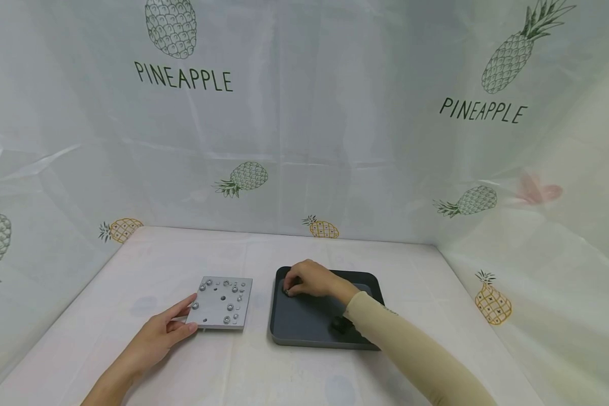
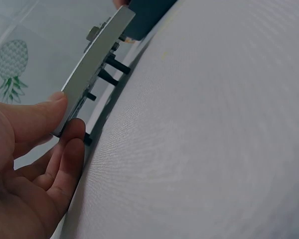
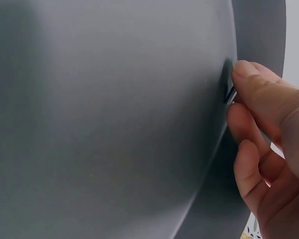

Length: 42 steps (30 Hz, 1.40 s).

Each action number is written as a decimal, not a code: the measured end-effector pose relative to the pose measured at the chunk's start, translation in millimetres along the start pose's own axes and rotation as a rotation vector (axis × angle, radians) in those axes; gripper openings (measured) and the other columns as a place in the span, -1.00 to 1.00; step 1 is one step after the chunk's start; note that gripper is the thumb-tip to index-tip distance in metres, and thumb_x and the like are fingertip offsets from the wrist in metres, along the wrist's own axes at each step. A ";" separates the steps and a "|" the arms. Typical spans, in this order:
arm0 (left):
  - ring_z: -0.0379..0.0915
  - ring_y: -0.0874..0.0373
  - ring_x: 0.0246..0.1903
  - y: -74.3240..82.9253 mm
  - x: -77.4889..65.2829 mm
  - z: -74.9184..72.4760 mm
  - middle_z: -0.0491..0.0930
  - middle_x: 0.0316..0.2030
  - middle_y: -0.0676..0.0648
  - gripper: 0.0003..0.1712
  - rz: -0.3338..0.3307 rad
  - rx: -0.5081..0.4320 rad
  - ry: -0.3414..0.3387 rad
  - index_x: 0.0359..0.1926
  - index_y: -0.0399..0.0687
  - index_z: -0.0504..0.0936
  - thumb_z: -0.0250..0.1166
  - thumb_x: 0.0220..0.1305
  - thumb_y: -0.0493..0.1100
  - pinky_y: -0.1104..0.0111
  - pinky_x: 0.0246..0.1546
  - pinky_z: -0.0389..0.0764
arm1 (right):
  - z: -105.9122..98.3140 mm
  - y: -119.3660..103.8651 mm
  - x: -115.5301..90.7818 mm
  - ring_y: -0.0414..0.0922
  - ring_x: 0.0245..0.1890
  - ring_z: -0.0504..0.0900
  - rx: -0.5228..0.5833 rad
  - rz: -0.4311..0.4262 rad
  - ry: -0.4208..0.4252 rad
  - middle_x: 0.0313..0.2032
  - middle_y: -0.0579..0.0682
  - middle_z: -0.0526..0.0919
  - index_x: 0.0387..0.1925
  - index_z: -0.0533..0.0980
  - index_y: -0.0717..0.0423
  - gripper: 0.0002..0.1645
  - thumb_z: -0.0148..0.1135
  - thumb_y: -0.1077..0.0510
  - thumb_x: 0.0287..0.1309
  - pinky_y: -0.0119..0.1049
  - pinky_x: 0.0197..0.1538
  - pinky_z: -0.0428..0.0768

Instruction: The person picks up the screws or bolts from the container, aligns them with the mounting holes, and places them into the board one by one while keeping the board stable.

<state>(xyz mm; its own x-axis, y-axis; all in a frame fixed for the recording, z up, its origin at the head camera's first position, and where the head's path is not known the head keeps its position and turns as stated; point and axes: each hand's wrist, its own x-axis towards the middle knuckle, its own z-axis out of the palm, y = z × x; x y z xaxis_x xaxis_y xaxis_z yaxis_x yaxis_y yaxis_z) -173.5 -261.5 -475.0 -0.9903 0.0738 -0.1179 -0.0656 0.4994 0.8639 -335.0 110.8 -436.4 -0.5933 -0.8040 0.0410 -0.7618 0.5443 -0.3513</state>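
A square silver metal plate (image 1: 214, 307) carries several screw heads and holes on its top face. My left hand (image 1: 154, 340) grips it at the left edge, thumb against the near corner. In the left wrist view, dark screw shanks (image 2: 118, 65) stick out of the plate's underside, facing the white cloth. Over the far left corner of a dark grey tray (image 1: 304, 324), my right hand (image 1: 312, 278) pinches a small dark metal piece (image 3: 230, 94). Fingers hide most of that piece, and its kind cannot be told.
Partly behind the right sleeve, a small black object (image 1: 339, 325) lies in the tray's near right part. The tray's raised rim (image 1: 325, 343) runs all round. White cloth (image 1: 254, 372) covers the table, and pineapple-printed sheeting (image 1: 335, 141) hangs behind and at the sides.
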 end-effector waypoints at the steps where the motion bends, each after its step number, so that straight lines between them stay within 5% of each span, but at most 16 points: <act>1: 0.57 0.13 0.00 0.2 0.0 -0.1 0.36 0.45 -0.39 -0.09 0.006 0.000 -0.003 0.67 -0.03 0.20 0.41 0.46 0.00 0.49 -0.05 0.56 | -0.3 0.4 -0.1 -0.34 -0.17 0.66 0.006 -0.004 0.002 -0.20 -0.21 0.78 -0.18 0.78 -0.05 -0.90 0.53 0.14 0.28 -0.36 0.01 0.61; 16: 0.58 0.13 -0.01 -0.3 1.2 0.5 0.37 0.45 -0.39 -0.07 -0.012 0.006 0.005 0.67 0.01 0.22 0.44 0.43 0.03 0.50 -0.04 0.55 | -3.8 5.4 -2.0 -0.36 -0.20 0.67 0.092 -0.057 0.029 -0.17 -0.16 0.81 -0.16 0.77 0.02 -0.90 0.50 0.18 0.30 -0.42 -0.05 0.63; 27: 0.58 0.16 -0.01 0.7 1.2 -0.8 0.37 0.45 -0.38 -0.05 -0.015 -0.001 0.000 0.67 0.01 0.22 0.45 0.41 0.06 0.50 -0.03 0.54 | -6.9 11.4 -2.6 -0.33 -0.30 0.69 0.337 0.006 0.037 -0.27 -0.26 0.79 -0.16 0.76 -0.09 -0.92 0.48 0.12 0.33 -0.38 -0.16 0.65; 37: 0.59 0.14 -0.01 0.6 0.6 0.0 0.37 0.45 -0.38 -0.05 -0.022 -0.007 -0.004 0.67 0.01 0.22 0.45 0.41 0.05 0.51 -0.04 0.54 | -6.7 10.3 -1.7 0.02 -0.19 0.78 0.537 0.002 0.048 -0.23 -0.03 0.83 -0.08 0.74 0.09 -0.85 0.45 0.17 0.36 -0.33 -0.15 0.68; 42: 0.58 0.13 -0.01 0.9 0.3 0.1 0.36 0.45 -0.39 -0.06 -0.018 -0.013 -0.005 0.67 0.00 0.21 0.44 0.42 0.03 0.50 -0.04 0.55 | -7.5 6.4 1.8 -0.05 -0.20 0.76 0.589 0.011 0.043 -0.21 -0.05 0.82 -0.04 0.73 0.10 -0.83 0.42 0.17 0.39 -0.29 -0.13 0.69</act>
<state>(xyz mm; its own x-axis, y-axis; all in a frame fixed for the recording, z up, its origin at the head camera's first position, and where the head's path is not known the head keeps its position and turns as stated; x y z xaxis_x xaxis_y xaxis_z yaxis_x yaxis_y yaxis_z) -173.8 -260.9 -474.3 -0.9883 0.0696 -0.1355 -0.0846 0.4891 0.8681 -342.9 114.6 -431.5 -0.6193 -0.7822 0.0679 -0.4902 0.3177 -0.8116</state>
